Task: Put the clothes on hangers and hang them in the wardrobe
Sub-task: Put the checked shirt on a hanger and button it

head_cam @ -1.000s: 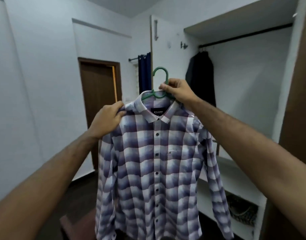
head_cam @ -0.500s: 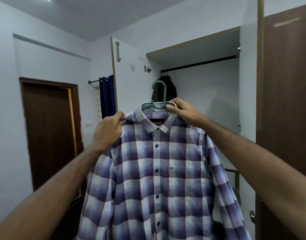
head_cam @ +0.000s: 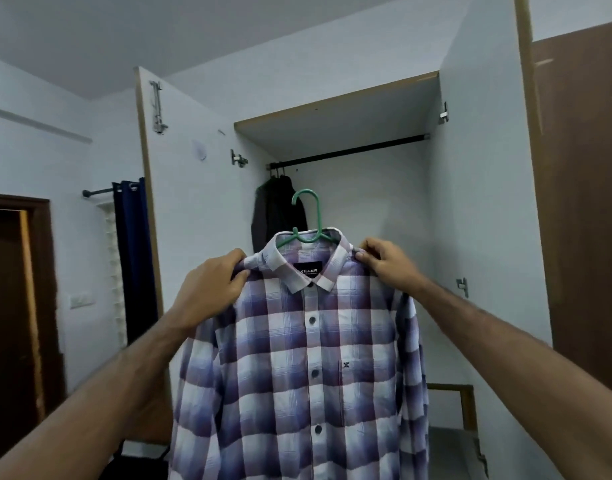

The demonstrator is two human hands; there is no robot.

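Hanging on a green hanger, the plaid shirt is held up near the open wardrobe — its left shoulder gripped by the left hand, its right shoulder pinched by the right hand. Dark clothes are hung far left on the rail.

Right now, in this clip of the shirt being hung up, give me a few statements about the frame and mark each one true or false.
1. The checked shirt sits on a green hanger. True.
2. The hanger's hook is already over the wardrobe rail. False: the hook is below the rail, not on it.
3. The left hand and the right hand each grip a shoulder of the shirt. True.
4. The rail is bare. False: dark clothes hang at its left end.
5. The shirt is buttoned to the collar. False: the collar is open, showing a black label.
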